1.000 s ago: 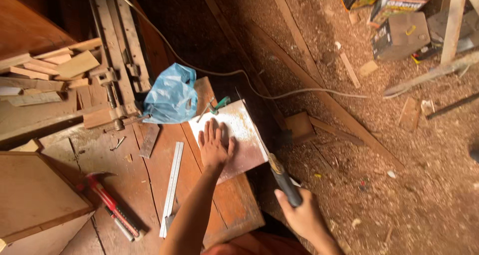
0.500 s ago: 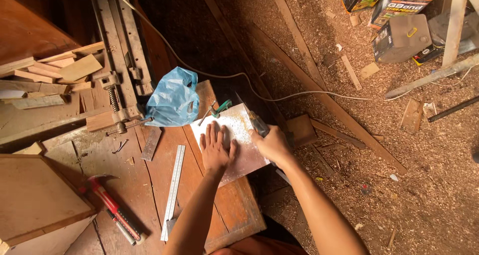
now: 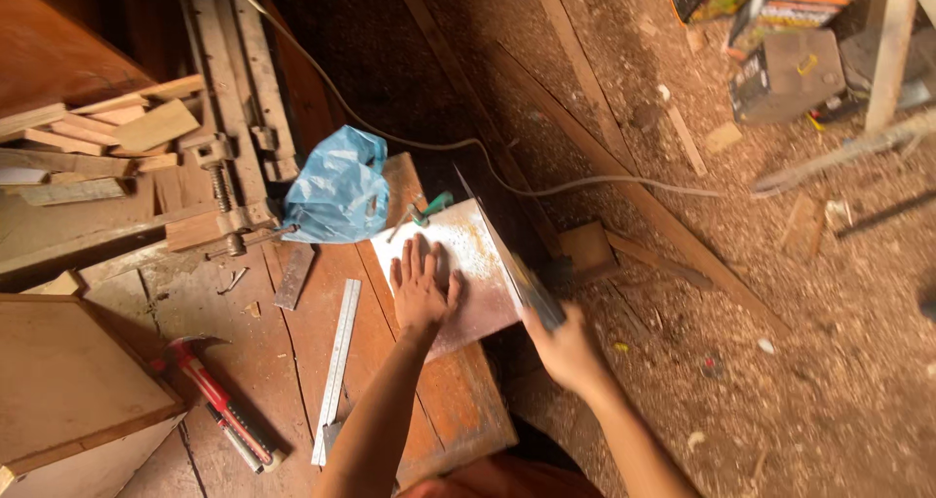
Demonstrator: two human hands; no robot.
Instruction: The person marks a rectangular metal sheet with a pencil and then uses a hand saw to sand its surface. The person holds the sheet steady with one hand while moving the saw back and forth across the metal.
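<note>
Clearly, the left hand is pressing flat, fingers spread open, on a pale, sawdust-dusted board that is lying at the right edge of the wooden counter. The right hand is wrapping closed around the handle of a handsaw, whose blade is running along the board's right edge, hanging over the sawdust-covered floor. Sawing well here looks to call for the left palm bearing down firmly so the board is not shifting, with its fingers staying apart from the blade line, and the saw travelling straight along the edge. A blue plastic bag is sitting just behind the board, a steel ruler is lying to its left, and a red-handled hammer is resting farther left.
</note>
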